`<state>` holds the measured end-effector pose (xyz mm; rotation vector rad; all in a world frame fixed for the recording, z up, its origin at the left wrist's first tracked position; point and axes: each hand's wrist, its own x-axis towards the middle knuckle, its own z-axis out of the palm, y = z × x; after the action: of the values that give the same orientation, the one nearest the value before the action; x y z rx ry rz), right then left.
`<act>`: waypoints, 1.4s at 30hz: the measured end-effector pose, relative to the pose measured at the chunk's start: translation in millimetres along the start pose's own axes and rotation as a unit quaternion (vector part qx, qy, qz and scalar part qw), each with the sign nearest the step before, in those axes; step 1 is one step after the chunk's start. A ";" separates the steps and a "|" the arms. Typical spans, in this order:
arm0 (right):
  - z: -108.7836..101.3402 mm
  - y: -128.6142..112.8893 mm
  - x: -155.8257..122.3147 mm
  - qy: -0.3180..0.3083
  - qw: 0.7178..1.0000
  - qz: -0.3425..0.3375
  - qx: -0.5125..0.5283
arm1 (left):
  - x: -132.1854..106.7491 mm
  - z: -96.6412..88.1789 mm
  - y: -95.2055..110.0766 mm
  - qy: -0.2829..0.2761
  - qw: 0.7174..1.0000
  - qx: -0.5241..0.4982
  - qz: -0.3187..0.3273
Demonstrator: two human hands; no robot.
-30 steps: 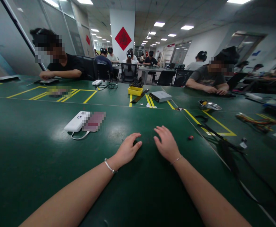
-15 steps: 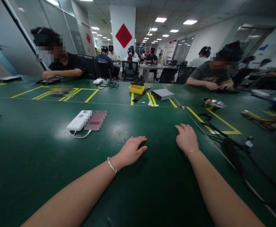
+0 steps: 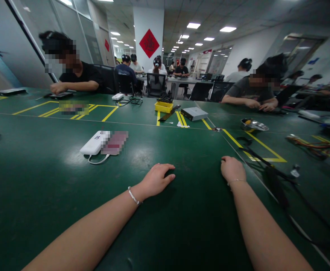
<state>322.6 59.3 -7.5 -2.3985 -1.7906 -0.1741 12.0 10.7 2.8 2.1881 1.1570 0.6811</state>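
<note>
My left hand (image 3: 157,180) rests on the green table (image 3: 142,241), palm down. Its thumb and fingers are apart with nothing between them. Farther right, my right hand (image 3: 233,169) is near the tabletop with its fingers curled in; no object shows in it, though the palm side is hidden. A black cable (image 3: 276,184) lies to the right of that hand. Beyond and left of my left hand sit a white power bank (image 3: 95,143) marked 15 and a blurred flat reddish thing (image 3: 115,143). A white cord (image 3: 98,162) loops in front of both.
At the far side are a yellow bin (image 3: 163,107), a grey metal box (image 3: 194,113) and a metal dish (image 3: 254,125). Bundled coloured wires (image 3: 308,145) lie at right. Yellow tape (image 3: 266,146) marks the table. Two people sit across, at left and right.
My right hand has shifted right and slightly towards me, and its outstretched fingers have curled in. My left hand has stayed nearly in place.
</note>
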 end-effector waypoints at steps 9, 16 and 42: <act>-2.2 -0.7 -2.4 0.027 0.995 0.061 0.079 | 1.1 1.3 -2.3 0.003 1.000 0.023 0.013; -9.7 -9.9 -6.7 0.085 0.989 0.042 0.118 | 1.1 0.1 0.2 0.000 1.000 0.008 -0.001; -10.1 -51.5 -29.4 0.150 0.979 -0.116 0.070 | 9.6 3.3 -10.0 0.083 0.895 -0.421 -0.123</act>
<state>264.8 44.1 -0.5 -1.9430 -1.8627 -0.3970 13.4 22.7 -4.7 1.2497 0.9386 1.0284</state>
